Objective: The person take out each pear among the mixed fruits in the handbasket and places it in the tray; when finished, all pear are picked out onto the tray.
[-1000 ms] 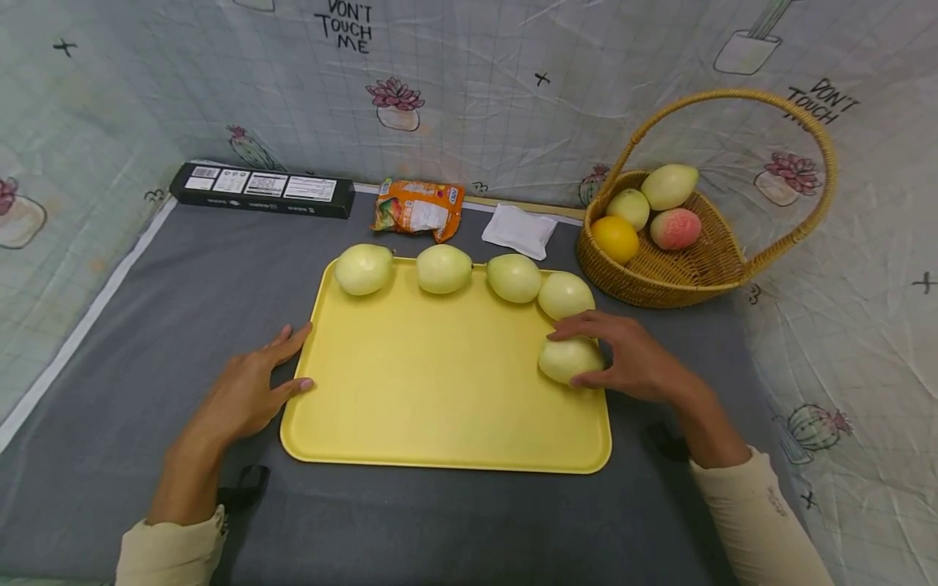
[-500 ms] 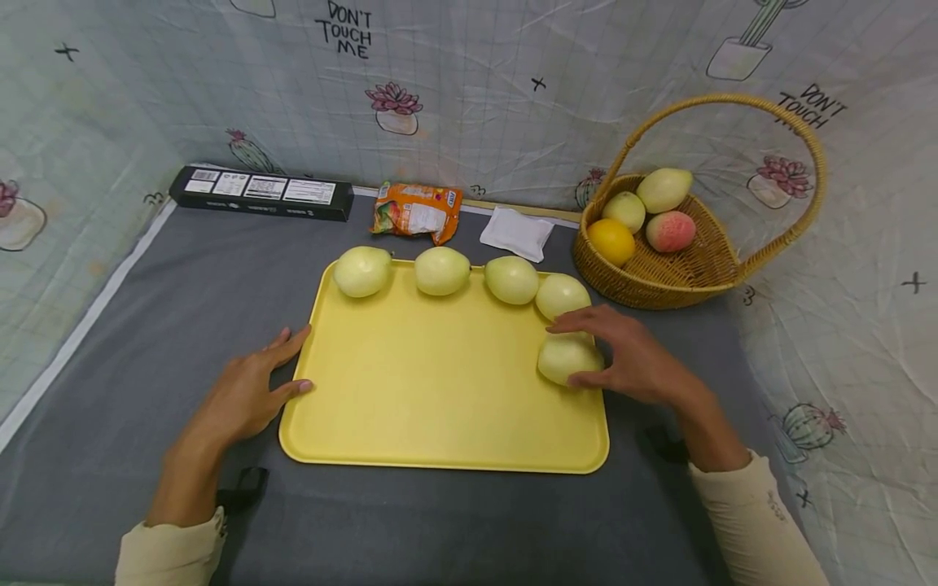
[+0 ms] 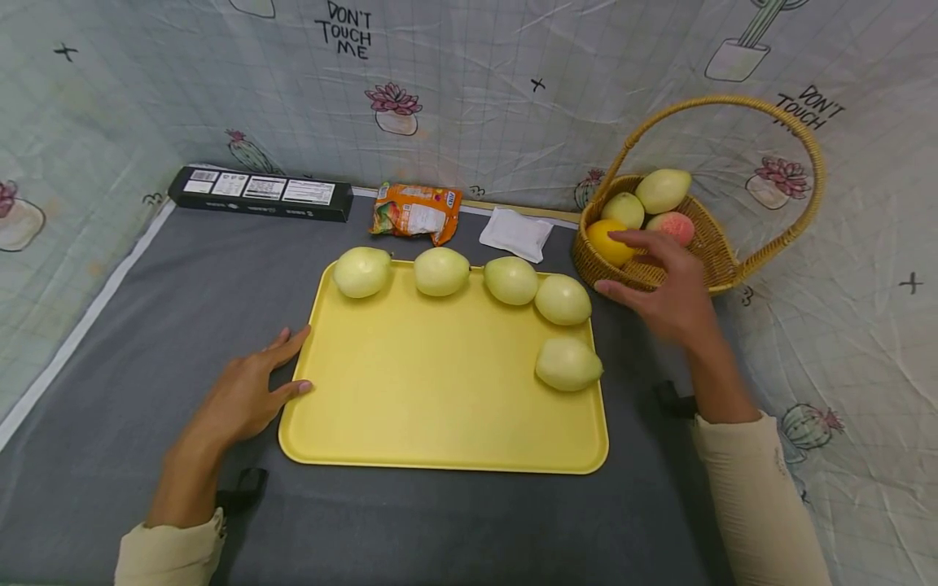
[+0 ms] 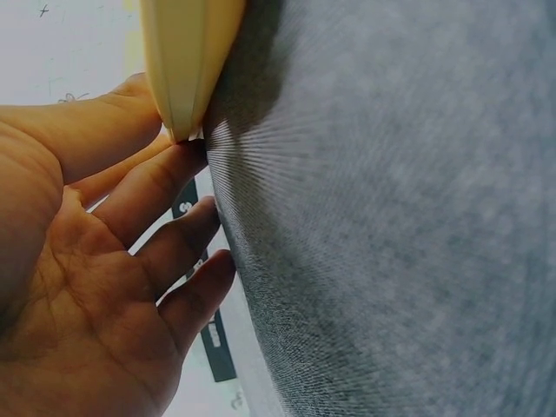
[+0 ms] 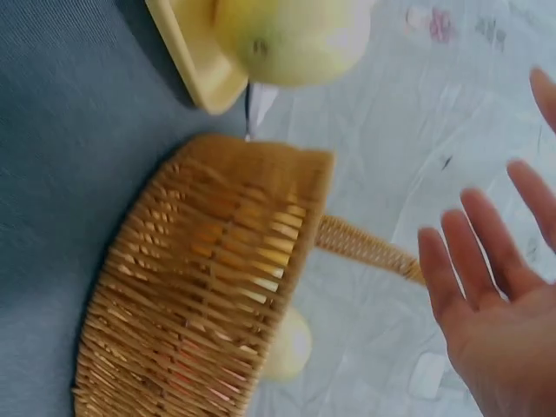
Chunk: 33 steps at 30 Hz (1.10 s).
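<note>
In the head view my left hand rests at the left edge of a yellow tray, thumb on the rim and fingers nearly straight. The left wrist view shows its thumb and index fingertip touching the tray's side. Over the front of a wicker basket is my right hand, fingers spread, holding nothing. Near its fingertips lies a yellow-orange round fruit. A pink peach is partly hidden behind the hand. Two pale green fruits lie farther back in the basket.
Several pale green pear-like fruits line the tray's back edge, and another such fruit sits at its right side. Behind the tray are a black box, an orange packet and a white sachet. The basket's tall handle arches upward.
My right hand has let go of the pale green fruit at the tray's right side and moved up and right over the basket. The left hand has stayed at the tray's edge.
</note>
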Available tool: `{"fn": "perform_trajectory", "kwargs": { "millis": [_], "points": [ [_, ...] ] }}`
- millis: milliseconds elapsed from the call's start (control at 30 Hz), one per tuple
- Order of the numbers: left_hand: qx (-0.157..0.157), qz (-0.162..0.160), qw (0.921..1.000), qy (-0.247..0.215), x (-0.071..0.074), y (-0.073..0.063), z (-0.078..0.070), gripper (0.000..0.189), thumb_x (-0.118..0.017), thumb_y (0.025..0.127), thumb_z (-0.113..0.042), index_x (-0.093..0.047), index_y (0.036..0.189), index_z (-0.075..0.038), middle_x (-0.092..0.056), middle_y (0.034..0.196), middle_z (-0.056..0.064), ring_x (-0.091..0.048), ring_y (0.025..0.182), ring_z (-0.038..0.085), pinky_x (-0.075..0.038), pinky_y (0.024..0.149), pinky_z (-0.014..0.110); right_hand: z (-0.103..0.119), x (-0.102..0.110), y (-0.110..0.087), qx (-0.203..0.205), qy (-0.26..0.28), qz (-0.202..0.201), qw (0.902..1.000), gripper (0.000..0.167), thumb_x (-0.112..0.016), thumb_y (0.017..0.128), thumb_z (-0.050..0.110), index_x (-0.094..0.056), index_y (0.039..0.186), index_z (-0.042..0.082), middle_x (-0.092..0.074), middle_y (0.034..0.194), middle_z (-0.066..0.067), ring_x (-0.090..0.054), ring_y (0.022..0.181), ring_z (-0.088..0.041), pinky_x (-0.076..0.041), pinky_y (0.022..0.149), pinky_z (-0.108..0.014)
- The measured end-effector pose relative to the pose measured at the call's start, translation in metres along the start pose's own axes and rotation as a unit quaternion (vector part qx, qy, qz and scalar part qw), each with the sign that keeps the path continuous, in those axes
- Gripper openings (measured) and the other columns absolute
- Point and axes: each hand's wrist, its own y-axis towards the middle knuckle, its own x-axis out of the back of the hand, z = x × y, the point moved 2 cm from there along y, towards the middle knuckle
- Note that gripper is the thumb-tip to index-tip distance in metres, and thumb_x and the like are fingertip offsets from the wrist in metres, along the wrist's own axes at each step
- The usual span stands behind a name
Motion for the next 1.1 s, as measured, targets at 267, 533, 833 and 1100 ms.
{"fn": "perform_trajectory", "kwargs": {
  "millis": [267,533,833,1100],
  "points": [
    [0.002,0.0,1.0,0.0,-0.001,0.001,0.001,0.091,-0.078,0.098,-0.023,-0.024,0.171,-0.019,-0.025,0.169,0.033,-0.031,0.151,0.062,-0.032,0.115,0.078,-0.016,0.011,0.031,-0.109,0.051,-0.114,0.9862,0.064,-0.089,0.086,0.012,-0.066,0.146,0.019,-0.064,0.148,-0.005,-0.06,0.123,-0.011,-0.052,0.102,-0.02],
    [0.0,0.0,1.0,-0.001,0.0,0.0,0.001,0.091,-0.078,0.098,-0.023,-0.024,0.171,-0.019,-0.025,0.169,0.033,-0.031,0.151,0.062,-0.032,0.115,0.079,-0.038,0.015,0.055,-0.186,0.064,-0.171,0.9653,0.065,-0.087,0.09,0.027,-0.061,0.149,0.031,-0.057,0.153,0.001,-0.052,0.135,-0.012,-0.047,0.119,-0.036],
    [-0.017,-0.012,0.9998,-0.002,0.001,-0.001,0.001,0.088,-0.078,0.098,-0.021,-0.027,0.17,-0.017,-0.028,0.168,0.034,-0.033,0.151,0.06,-0.033,0.115,0.078,-0.083,0.009,0.08,-0.268,0.099,-0.217,0.9335,0.069,-0.087,0.09,0.031,-0.057,0.151,0.038,-0.048,0.161,0.009,-0.043,0.147,-0.016,-0.042,0.116,-0.034],
    [-0.017,-0.011,0.9998,0.0,0.001,-0.001,0.002,0.088,-0.077,0.098,-0.021,-0.026,0.17,-0.018,-0.029,0.168,0.033,-0.034,0.151,0.06,-0.034,0.115,0.077,-0.117,0.004,0.092,-0.304,0.039,-0.232,0.9233,0.069,-0.086,0.09,0.037,-0.056,0.152,0.035,-0.045,0.161,0.007,-0.041,0.15,-0.019,-0.038,0.123,-0.03]
  ]
}}
